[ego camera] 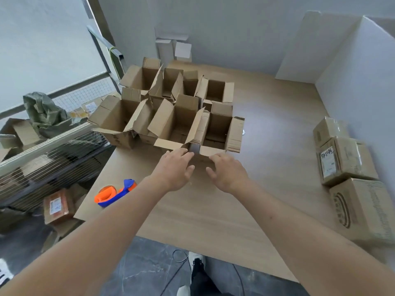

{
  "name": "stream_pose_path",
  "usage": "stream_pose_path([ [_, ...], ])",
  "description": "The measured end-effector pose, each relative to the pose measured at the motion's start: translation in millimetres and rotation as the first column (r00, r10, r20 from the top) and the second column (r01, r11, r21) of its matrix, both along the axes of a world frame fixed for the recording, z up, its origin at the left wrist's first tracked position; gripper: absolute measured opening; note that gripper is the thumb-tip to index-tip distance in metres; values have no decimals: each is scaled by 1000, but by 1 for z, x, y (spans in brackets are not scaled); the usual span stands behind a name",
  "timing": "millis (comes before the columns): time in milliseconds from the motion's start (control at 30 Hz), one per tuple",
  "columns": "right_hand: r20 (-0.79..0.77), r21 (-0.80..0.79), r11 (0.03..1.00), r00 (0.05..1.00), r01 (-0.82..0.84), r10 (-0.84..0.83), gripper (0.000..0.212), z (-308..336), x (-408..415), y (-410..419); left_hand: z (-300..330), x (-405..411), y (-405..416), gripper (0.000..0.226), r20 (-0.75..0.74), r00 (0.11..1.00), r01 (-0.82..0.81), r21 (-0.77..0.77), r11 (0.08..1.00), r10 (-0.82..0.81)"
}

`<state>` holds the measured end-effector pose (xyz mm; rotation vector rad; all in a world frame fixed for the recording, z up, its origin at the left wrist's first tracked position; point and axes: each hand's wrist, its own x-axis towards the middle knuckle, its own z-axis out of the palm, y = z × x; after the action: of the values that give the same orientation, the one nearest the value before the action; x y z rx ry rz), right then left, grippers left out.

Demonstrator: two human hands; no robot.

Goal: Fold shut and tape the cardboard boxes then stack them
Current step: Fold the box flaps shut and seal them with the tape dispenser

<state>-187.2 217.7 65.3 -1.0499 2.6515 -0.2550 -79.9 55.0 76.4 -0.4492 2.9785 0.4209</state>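
Several open cardboard boxes (175, 122) stand in two rows at the far middle of the wooden table (213, 210), flaps up or spread. My left hand (174, 170) and right hand (228, 171) reach out side by side just short of the nearest boxes, fingers relaxed and holding nothing. Left fingertips are at the front flap of the middle box (168, 144); right fingertips sit just below the front flap of the right box (210, 150). An orange and blue tape dispenser (115, 193) lies on the table left of my left forearm.
Three taped boxes (346, 163) sit along the table's right edge. A wire-mesh cart (53, 150) with cardboard and a green bag stands left of the table. More boxes lie on the floor at left (58, 207). White panels stand behind the table.
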Motion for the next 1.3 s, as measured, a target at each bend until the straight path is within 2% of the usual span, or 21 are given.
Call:
stream_pose_path([
  [233,-12,-3,1000,1000,16,-16,44,-51,-58,-54,-38,-53,-51,53,49,999,-25,18,1000,24],
  [367,-53,168,982,995,89,-81,56,-80,-80,-71,-58,-65,-71,51,77,996,-55,50,997,51],
  [433,-56,238,965,993,110,-99,51,-88,-83,-73,-64,-64,-77,49,94,995,-48,63,997,42],
  [500,-57,240,965,994,106,-95,46,-90,-81,-75,-69,-62,-82,45,84,996,-27,73,997,21],
  [700,-28,285,948,990,141,-139,52,-87,-53,-79,-72,-55,-91,46,26,997,71,75,995,-73],
  [900,120,273,923,943,271,-312,52,-77,7,-86,-69,-19,-103,45,-102,974,193,-73,978,-200],
  [1033,183,244,926,924,288,-336,45,-69,57,-94,-69,17,-114,41,-152,954,255,-50,966,-260],
  [1100,258,214,931,903,295,-345,41,-68,81,-101,-75,35,-118,39,-56,964,262,53,964,-259],
  [1200,347,143,948,882,285,-318,36,-70,114,-115,-83,54,-123,35,225,960,122,201,972,-167],
  [1300,427,39,959,863,279,-269,36,-73,138,-131,-88,71,-134,35,297,955,-85,292,952,-6],
])
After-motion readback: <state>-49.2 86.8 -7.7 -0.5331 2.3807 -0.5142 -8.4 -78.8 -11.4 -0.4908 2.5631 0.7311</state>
